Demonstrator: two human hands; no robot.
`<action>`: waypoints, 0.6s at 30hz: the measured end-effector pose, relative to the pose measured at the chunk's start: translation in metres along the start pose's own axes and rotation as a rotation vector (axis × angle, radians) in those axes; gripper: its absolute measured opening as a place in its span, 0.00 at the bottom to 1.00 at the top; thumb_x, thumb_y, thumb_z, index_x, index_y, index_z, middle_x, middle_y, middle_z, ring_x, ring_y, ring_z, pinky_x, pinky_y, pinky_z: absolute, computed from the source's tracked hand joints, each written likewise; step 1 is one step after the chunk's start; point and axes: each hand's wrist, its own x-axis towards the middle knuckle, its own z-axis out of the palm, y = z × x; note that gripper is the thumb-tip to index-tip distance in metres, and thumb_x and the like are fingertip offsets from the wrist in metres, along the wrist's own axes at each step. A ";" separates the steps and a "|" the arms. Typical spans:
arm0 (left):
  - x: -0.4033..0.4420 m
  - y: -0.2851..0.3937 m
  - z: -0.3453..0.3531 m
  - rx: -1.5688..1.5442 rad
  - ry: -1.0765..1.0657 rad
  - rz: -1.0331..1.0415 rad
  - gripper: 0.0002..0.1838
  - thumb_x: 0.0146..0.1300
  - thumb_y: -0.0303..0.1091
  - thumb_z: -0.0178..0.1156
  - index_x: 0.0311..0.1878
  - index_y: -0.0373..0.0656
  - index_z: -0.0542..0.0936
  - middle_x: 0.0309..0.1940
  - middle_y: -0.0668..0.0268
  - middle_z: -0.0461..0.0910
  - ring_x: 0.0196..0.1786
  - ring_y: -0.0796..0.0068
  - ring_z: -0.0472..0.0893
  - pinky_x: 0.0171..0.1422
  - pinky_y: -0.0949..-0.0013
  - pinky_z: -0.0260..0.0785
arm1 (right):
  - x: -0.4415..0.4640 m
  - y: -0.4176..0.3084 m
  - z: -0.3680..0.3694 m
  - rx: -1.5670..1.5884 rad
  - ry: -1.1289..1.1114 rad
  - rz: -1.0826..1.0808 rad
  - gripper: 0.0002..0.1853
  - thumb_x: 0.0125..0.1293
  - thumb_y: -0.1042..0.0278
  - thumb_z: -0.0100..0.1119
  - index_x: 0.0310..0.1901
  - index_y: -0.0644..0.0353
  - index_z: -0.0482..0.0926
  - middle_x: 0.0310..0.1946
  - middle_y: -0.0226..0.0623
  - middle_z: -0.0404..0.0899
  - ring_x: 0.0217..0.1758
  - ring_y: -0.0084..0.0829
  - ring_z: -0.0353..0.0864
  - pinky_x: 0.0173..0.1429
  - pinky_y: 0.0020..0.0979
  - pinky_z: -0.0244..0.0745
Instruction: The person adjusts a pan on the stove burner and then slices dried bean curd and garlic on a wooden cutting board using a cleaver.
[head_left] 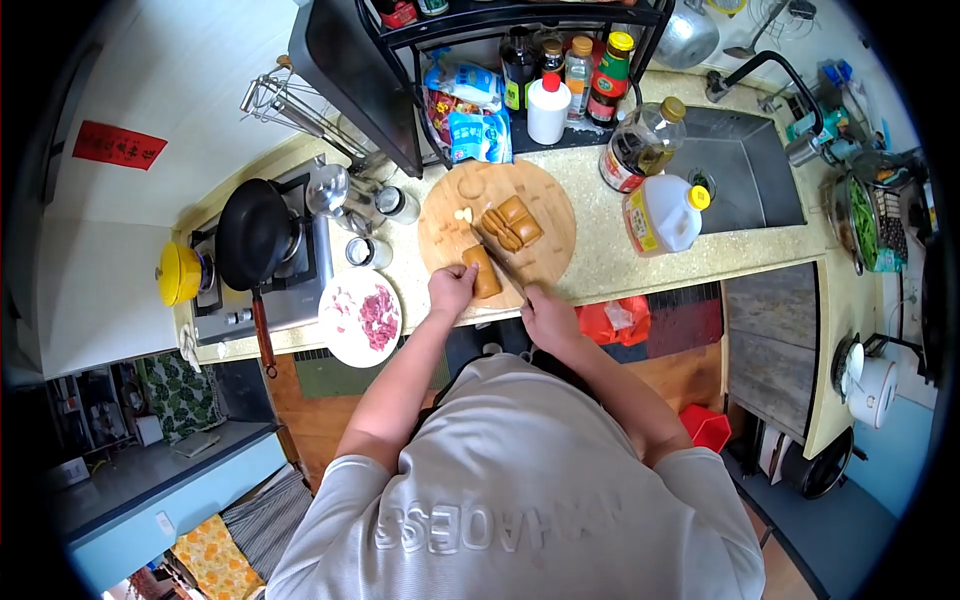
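Observation:
On the round wooden cutting board (445, 200), my left hand (453, 290) presses its fingers on a brown block of what looks like dried tofu (484, 274). My right hand (550, 318) is closed around the handle of a kitchen knife (504, 264). Its blade lies along the right side of that block, its tip pointing away from me. Just beyond the blade are brown tofu slices (500, 230) and more whole tofu (519, 219). Small pale pieces, perhaps garlic cloves (463, 214), sit left of them.
Left of the board, a white plate (345, 352) holds sliced raw meat (378, 318). A black frying pan (252, 232) rests on the stove, its handle over the counter edge. Two large jugs, one a white jug (668, 215), stand before the sink (755, 165). Bottles fill the rack behind.

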 end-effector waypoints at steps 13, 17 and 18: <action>-0.016 0.003 -0.028 0.203 0.231 0.692 0.32 0.60 0.34 0.75 0.67 0.40 0.78 0.70 0.49 0.73 0.67 0.51 0.77 0.70 0.58 0.74 | 0.019 -0.004 -0.008 -0.164 -0.174 0.044 0.11 0.77 0.61 0.48 0.45 0.59 0.75 0.30 0.52 0.85 0.35 0.57 0.86 0.39 0.58 0.78; 0.004 0.013 -0.055 0.435 -0.050 1.097 0.31 0.56 0.37 0.73 0.65 0.48 0.82 0.67 0.54 0.77 0.69 0.51 0.77 0.70 0.57 0.74 | 0.017 -0.003 -0.008 -0.144 -0.142 0.042 0.08 0.74 0.65 0.50 0.42 0.60 0.75 0.32 0.52 0.85 0.37 0.56 0.86 0.41 0.57 0.78; 0.008 0.010 -0.052 0.465 -0.061 1.102 0.29 0.56 0.37 0.73 0.63 0.47 0.83 0.65 0.55 0.78 0.68 0.52 0.78 0.69 0.58 0.75 | 0.018 -0.002 -0.008 -0.130 -0.127 0.026 0.08 0.73 0.66 0.50 0.41 0.60 0.75 0.32 0.52 0.85 0.37 0.56 0.86 0.41 0.56 0.78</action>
